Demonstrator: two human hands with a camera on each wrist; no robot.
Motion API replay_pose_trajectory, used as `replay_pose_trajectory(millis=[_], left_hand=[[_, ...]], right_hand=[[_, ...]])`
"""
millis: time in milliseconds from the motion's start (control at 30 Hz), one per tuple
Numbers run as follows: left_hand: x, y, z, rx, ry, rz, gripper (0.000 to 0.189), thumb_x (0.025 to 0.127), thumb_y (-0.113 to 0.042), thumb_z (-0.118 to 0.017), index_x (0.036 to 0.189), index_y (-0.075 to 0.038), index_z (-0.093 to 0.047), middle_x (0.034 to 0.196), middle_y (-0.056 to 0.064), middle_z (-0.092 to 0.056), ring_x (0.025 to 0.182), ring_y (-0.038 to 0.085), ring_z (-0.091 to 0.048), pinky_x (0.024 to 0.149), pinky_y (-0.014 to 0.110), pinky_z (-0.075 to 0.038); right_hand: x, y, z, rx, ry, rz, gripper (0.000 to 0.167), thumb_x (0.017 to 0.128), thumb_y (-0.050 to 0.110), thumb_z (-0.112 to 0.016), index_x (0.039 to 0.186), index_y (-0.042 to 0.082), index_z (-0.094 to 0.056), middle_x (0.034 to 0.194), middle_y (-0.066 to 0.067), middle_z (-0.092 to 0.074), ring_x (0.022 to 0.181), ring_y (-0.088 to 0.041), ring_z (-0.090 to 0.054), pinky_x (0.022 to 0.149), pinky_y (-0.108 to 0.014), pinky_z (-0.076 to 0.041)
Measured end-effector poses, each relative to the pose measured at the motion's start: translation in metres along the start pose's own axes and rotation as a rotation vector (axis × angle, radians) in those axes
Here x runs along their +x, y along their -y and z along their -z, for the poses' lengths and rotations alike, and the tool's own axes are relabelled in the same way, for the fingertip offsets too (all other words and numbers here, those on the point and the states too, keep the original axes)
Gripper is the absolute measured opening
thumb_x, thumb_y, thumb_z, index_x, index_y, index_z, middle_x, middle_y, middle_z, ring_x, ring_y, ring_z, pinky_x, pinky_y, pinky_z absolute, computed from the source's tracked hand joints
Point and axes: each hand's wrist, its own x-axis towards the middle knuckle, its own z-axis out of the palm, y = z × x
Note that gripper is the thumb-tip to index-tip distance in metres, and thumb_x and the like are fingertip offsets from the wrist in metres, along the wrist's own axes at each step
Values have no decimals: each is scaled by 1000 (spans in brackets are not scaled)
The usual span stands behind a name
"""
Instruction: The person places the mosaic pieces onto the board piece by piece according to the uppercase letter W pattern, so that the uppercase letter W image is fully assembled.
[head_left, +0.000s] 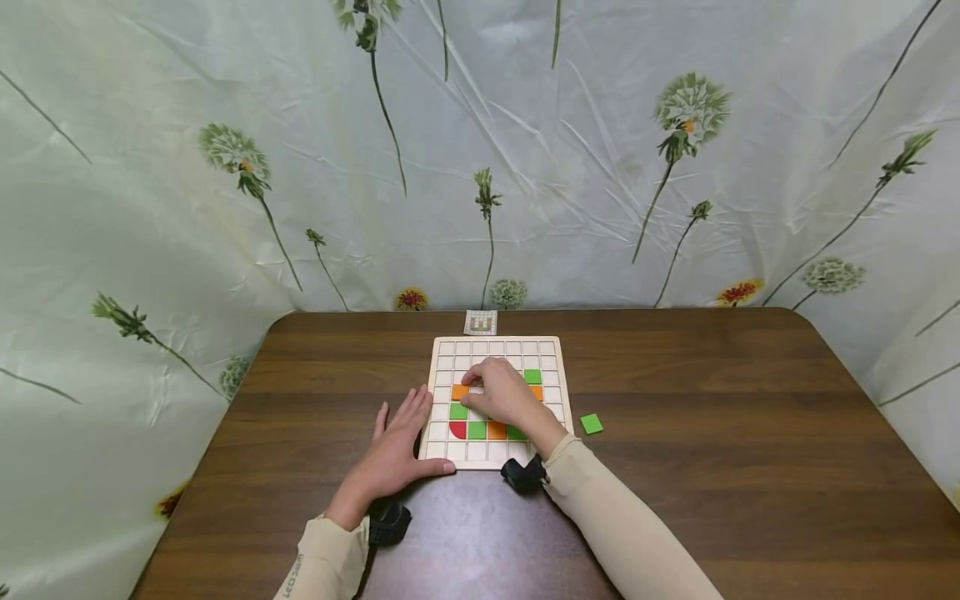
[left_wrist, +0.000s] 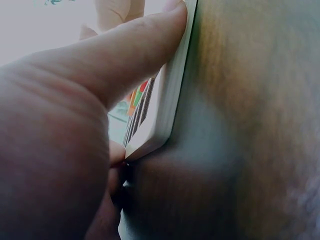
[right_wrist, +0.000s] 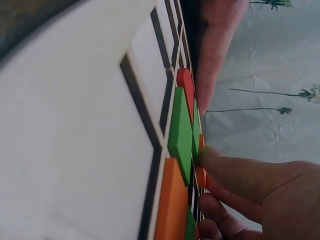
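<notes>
A pale wooden grid board [head_left: 495,346] lies on the table with orange, green and red tiles set in its squares. My left hand [head_left: 393,450] rests at the board's lower left corner, fingers straight along the left side and thumb on the front edge. My right hand [head_left: 506,393] reaches over the middle of the board, thumb and fingertips pinching an orange tile [right_wrist: 200,177] close to the surface. A green tile [head_left: 458,411] and a red rounded tile [head_left: 457,430] sit nearer me in the left part. The right hand hides some squares.
One loose green tile [head_left: 592,423] lies on the brown table [head_left: 712,400] to the right of the board. A small printed card [head_left: 480,322] is behind the board at the table's far edge. A flower-patterned curtain [head_left: 570,167] hangs beyond the table.
</notes>
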Motion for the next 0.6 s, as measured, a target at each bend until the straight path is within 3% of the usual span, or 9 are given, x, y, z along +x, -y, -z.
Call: replay_pose_trajectory(millis=[400, 600], left_hand=[[0, 0, 0, -5, -3, -5, 115, 81, -61, -75, 160, -2, -16, 167, 12, -10, 155, 30, -3, 117, 62, 7], [0, 1, 1, 0, -5, -5, 116, 81, -61, -76, 160, -1, -15, 167, 12, -10, 155, 30, -3, 117, 61, 7]], right_hand=[[0, 0, 0, -12, -7, 30, 14, 87, 11, -75, 99, 6, -78, 95, -6, -70, 95, -24, -62, 89, -39, -49], [-3, 1, 9, 7, -27, 28, 16, 87, 11, -74, 101, 5, -77, 97, -7, -70, 91, -24, -62, 84, -38, -50]])
